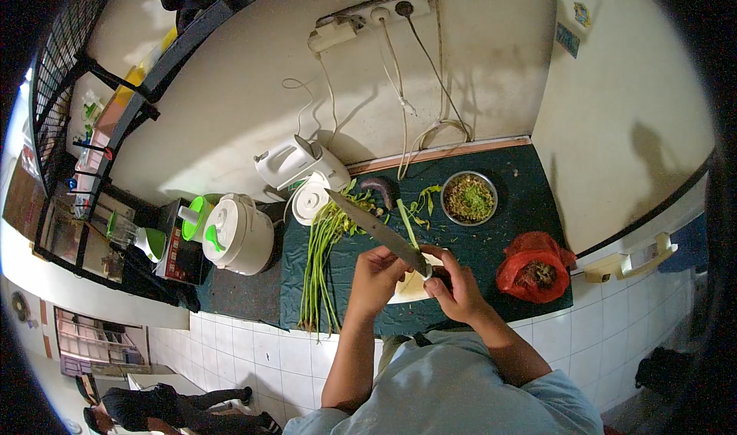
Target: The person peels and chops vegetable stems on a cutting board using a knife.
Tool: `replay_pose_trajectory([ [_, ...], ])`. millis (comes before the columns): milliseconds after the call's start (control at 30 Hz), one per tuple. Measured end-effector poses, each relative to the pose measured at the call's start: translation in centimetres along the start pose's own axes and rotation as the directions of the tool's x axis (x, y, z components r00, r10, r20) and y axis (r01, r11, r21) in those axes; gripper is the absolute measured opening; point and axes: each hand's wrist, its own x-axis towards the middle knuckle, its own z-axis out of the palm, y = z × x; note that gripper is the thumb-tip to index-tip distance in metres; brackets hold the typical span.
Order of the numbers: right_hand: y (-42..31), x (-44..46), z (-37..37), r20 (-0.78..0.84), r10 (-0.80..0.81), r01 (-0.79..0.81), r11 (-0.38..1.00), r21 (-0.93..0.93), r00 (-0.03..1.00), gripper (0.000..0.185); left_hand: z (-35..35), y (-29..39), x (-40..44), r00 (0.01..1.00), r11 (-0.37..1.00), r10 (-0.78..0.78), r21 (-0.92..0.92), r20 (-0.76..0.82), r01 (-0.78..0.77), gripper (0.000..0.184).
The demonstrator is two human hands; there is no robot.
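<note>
Pale green slender stalk (408, 222) is held up in front of the person, near the front edge of the tabletop (530, 197) and above a cream-coloured flat surface (411, 292) mostly hidden by the hands. The right hand (461, 288) pinches the stalk's lower end between thumb and fingers. A long, broad-bladed metal knife (372, 226) slants across beside the stalk, its tip toward the upper left; the left hand (376, 280) is curled against its lower side, but I cannot tell whether those fingers grip the handle.

On the dark green cloth covering the tabletop, a red mesh bag (530, 255) with brownish contents sits near the right edge, and a bundle of long green stems (316, 278) lies to the left, its lower ends reaching the front edge. Farther back are loose green leaves (424, 205), a curved dark purple vegetable (378, 189) and a round metal bowl (496, 202) of chopped greens (476, 199).

At the back left stand a white round-lidded rice cooker (249, 243) and a white hand mixer (295, 161). Beyond, a white power strip (376, 21) is fixed to the wall. Well apart, a person in dark clothes (157, 406) shows at lower left.
</note>
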Motion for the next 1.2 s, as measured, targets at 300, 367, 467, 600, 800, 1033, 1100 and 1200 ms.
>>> replay_pose_trajectory([
  [300, 0.0, 0.0, 0.1, -0.048, -0.086, 0.087, 0.996, 0.018, 0.995, 0.053, 0.4, -0.2, 0.0, 0.998, 1.0, -0.007, 0.027, -0.057, 0.008, 0.009],
  [367, -0.1, 0.0, -0.1, -0.019, -0.056, 0.056, 0.998, 0.002, 0.998, 0.055, 0.1, -0.5, 0.0, 0.999, 1.0, -0.004, 0.03, -0.034, 0.005, 0.009],
  [467, -0.2, 0.0, 0.0, -0.037, -0.07, 0.073, 0.995, 0.067, 0.997, 0.056, 0.2, 0.0, -0.1, 1.0, 0.999, 0.0, 0.044, -0.001, 0.0, 0.01],
  [600, -0.2, 0.0, 0.0, -0.061, -0.11, 0.114, 0.992, 0.057, 0.992, 0.056, 0.8, 0.7, -0.3, 0.997, 0.996, 0.079, 0.033, 0.011, -0.079, 0.009],
  [800, -0.8, -0.2, -0.7, 0.003, 0.024, -0.024, 0.998, 0.06, 1.0, 0.05, 0.1, 0.4, -0.3, 0.994, 0.984, 0.06, 0.162, 0.09, -0.074, 0.011],
  [1033, -0.8, -0.2, -0.8, 0.012, 0.03, -0.03, 0.999, 0.033, 0.999, 0.05, 0.0, 1.0, -0.3, 0.991, 0.99, 0.087, 0.099, 0.106, -0.097, 0.011],
  [1100, -0.8, -0.2, -0.6, 0.018, 0.045, -0.045, 0.999, 0.013, 0.999, 0.05, -0.2, 0.6, -0.1, 0.992, 0.988, 0.091, 0.115, 0.089, -0.101, 0.01],
  [1200, -0.2, 0.0, -0.1, -0.057, -0.086, 0.089, 0.994, 0.059, 0.995, 0.052, -0.2, 0.5, 0.0, 0.987, 0.975, 0.141, 0.161, 0.079, -0.152, 0.01],
])
